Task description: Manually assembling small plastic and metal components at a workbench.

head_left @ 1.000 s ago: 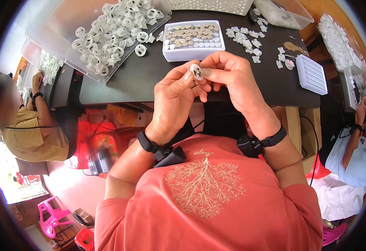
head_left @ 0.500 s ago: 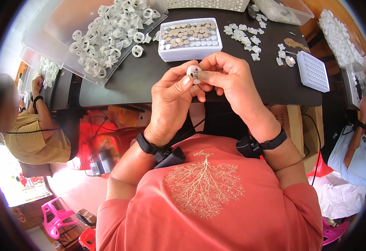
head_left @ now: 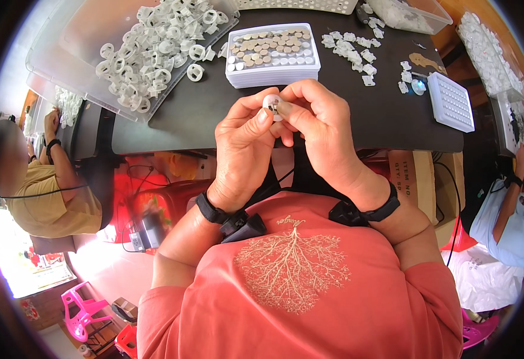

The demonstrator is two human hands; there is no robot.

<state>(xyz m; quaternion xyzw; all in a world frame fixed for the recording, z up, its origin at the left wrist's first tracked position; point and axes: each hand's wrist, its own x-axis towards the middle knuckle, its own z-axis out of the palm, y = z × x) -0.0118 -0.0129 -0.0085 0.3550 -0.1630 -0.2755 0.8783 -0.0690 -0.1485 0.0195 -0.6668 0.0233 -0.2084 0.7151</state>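
Observation:
A small round white plastic part with dark slots (head_left: 271, 102) is pinched in front of my chest, at the table's near edge. My left hand (head_left: 241, 140) is closed on its left side with thumb and fingers. The thumb of my right hand (head_left: 326, 128) presses against its face from the right, and the fingers behind are partly hidden. Just beyond my hands stands a stack of white trays (head_left: 274, 76), its top one holding rows of tan and white discs (head_left: 268, 46).
A clear bin (head_left: 64, 57) tilts at the left, heaped with white plastic rings (head_left: 148, 54). Loose white pieces (head_left: 351, 54), a blue-lit part (head_left: 418, 87) and a pegged white tray (head_left: 451, 102) lie at the right of the dark table (head_left: 172, 131). Co-workers sit on both sides.
My right hand has shifted slightly left, its thumb still on the white part. The small part at the table's right now glows blue.

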